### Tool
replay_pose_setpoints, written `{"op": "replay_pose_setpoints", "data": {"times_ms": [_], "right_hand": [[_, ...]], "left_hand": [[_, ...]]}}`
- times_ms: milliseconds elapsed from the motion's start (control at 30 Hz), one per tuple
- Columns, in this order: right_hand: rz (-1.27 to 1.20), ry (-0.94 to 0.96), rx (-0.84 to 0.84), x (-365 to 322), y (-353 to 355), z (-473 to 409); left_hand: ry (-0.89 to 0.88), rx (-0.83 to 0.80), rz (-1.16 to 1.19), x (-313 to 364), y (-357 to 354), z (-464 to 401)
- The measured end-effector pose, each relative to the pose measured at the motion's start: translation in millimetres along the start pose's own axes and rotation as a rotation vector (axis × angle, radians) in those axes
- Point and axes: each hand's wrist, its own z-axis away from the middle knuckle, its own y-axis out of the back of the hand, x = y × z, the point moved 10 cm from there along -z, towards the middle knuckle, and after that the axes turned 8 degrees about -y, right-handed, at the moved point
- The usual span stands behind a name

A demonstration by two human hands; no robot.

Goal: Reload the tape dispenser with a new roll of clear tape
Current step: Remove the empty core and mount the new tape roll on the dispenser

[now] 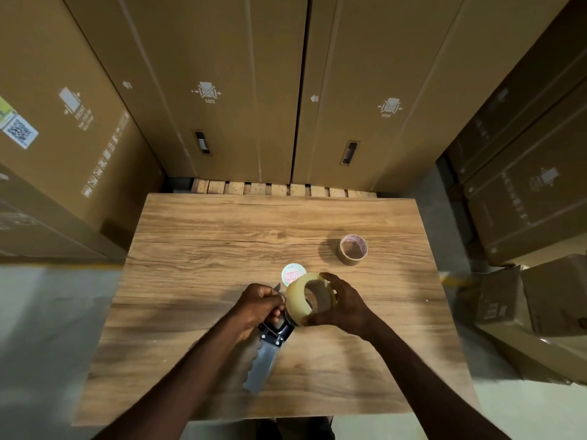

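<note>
- A person's left hand grips the head of a tape dispenser just below the centre of the frame, fingers curled tight around the metal frame near its front end.
- The right hand wraps a new roll of clear tape, thumb low on the near edge and fingers over the far rim; the roll stands on edge against the dispenser's head, its open core facing right and up.
- The dispenser's grey handle angles toward the lower left, lying over the desk well inside its near edge.
- A round white label disc lies flat on the desk just behind the roll, partly hidden by it.
- An empty cardboard core sits apart to the upper right of the hands, well clear of the desk's right edge.
- The left half and far strip of the desk are bare wood, leaving open room on those sides.
- Tall cardboard cartons stand close behind the desk's far edge, on a wooden pallet; more cartons crowd the left and right borders of the frame.
- A narrow strip of grey floor shows on either side of the desk.
</note>
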Motion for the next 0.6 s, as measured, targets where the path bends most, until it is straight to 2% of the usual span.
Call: {"op": "replay_pose_setpoints", "data": {"times_ms": [133, 300, 467, 600], "right_hand": [[-0.215, -0.126, -0.108, 8.1, -4.6, 0.0], [-0.356, -0.246, -0.095, 10.4, -5.7, -0.9], [-0.462, -0.319, -0.099, 14.2, -7.1, -2.7], [-0.505, -0.332, -0.096, 12.0, -8.9, -3.6]], "left_hand": [[-0.059, -0.032, 0.002, 12.9, 2.9, -2.7], [-0.123, 0.047, 0.167, 23.5, 5.7, 3.9], [-0.167, -0.015, 0.211, 15.4, -4.5, 11.6], [-0.183, -0.003, 0.271, 15.4, -11.0, 17.9]]}}
